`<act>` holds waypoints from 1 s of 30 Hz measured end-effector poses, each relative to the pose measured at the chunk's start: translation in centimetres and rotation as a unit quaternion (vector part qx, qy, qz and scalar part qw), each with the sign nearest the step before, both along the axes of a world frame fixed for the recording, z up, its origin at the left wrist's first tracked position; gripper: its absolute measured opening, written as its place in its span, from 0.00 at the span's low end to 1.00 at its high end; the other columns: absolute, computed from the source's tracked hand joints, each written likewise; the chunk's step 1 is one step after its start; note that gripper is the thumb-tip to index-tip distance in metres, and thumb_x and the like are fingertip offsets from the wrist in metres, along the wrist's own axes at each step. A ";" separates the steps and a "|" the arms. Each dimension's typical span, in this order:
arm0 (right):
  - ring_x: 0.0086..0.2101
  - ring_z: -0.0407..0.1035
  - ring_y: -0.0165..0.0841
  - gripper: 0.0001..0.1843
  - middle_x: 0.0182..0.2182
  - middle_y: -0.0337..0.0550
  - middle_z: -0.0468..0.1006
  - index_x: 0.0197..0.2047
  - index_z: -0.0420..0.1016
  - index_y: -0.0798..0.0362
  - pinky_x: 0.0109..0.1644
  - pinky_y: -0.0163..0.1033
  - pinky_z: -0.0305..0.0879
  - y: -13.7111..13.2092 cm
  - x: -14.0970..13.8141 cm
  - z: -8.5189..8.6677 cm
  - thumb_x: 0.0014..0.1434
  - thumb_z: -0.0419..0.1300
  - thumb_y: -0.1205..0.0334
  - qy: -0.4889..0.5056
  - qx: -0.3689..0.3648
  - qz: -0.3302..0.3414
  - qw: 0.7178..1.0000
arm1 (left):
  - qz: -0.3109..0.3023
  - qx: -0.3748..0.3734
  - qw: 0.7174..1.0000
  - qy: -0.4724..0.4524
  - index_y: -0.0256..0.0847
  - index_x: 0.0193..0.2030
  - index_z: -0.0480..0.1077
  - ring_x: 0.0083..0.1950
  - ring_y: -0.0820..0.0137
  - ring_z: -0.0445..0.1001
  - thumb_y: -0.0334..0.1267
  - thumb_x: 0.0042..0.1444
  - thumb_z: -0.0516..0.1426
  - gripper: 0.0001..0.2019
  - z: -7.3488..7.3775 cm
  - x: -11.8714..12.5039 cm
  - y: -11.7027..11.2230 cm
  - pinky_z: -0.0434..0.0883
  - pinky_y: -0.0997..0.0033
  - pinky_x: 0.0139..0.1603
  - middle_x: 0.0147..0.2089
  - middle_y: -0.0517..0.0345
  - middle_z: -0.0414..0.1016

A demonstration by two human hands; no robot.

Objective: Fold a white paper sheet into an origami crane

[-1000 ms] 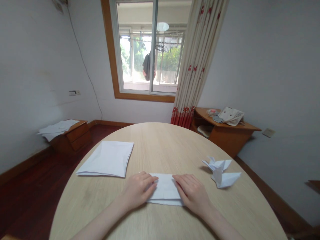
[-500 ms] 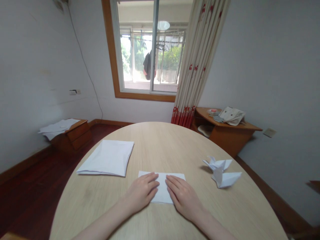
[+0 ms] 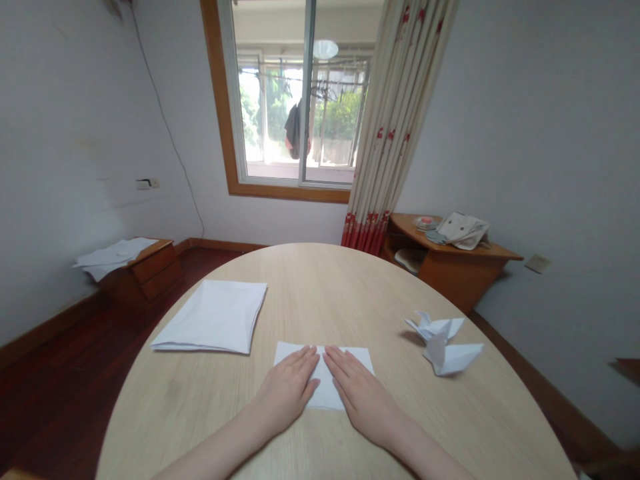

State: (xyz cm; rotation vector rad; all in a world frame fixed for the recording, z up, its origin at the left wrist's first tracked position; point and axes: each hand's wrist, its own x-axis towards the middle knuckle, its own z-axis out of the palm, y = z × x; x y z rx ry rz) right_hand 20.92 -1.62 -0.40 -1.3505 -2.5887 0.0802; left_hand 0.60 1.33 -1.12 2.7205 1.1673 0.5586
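A white sheet of paper [image 3: 327,393] lies flat on the round wooden table [image 3: 320,293] in front of me. On its left part rests my left hand [image 3: 290,383], palm down with the fingers stretched out. My right hand [image 3: 357,387] lies flat on the right part, its fingertips close to those of the left. Both hands cover much of the sheet, and neither grips anything. Its upper corners and a strip between the hands show.
A stack of white paper [image 3: 213,317] lies on the table's left. Two folded paper birds [image 3: 457,358] stand on the right. Beyond the table are a low wooden cabinet [image 3: 160,267] with papers, a corner desk [image 3: 465,267] and a curtain [image 3: 385,133].
My right hand has slid a little to the left and my fingertips are closer together. Both hands stay flat on the sheet.
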 end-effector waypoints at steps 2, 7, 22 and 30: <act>0.65 0.49 0.38 0.26 0.66 0.52 0.53 0.68 0.53 0.58 0.66 0.52 0.54 0.1 0.1 0.1 0.67 0.41 0.67 0.009 -0.029 -0.005 1.000 | -0.004 0.015 1.000 0.013 0.37 0.62 0.60 0.65 0.61 0.62 0.35 0.64 0.49 0.20 -0.3 0.0 0.0 0.65 0.56 0.63 0.64 0.48 0.64; 0.66 0.43 0.37 0.27 0.67 0.48 0.49 0.69 0.48 0.56 0.68 0.55 0.46 0.2 0.0 0.6 0.69 0.39 0.62 0.018 -0.074 -0.016 0.997 | -0.009 0.023 0.998 0.064 0.37 0.67 0.54 0.68 0.62 0.56 0.38 0.68 0.44 0.22 -0.5 0.0 0.0 0.59 0.51 0.66 0.68 0.50 0.57; 0.66 0.38 0.50 0.29 0.68 0.46 0.47 0.70 0.46 0.51 0.65 0.67 0.42 0.4 0.3 -0.5 0.69 0.42 0.52 -0.014 -0.061 -0.086 0.994 | 0.055 0.001 0.995 0.078 0.41 0.69 0.51 0.71 0.51 0.47 0.47 0.68 0.42 0.26 -0.6 -0.2 -0.1 0.52 0.42 0.66 0.70 0.51 0.50; 0.66 0.39 0.47 0.34 0.68 0.53 0.47 0.69 0.48 0.54 0.66 0.61 0.44 0.6 1.2 -0.8 0.67 0.42 0.44 -0.019 -0.040 -0.102 0.994 | 0.038 -0.030 0.996 0.072 0.40 0.69 0.49 0.71 0.53 0.44 0.50 0.67 0.42 0.28 -0.3 -0.7 0.1 0.49 0.42 0.67 0.71 0.49 0.48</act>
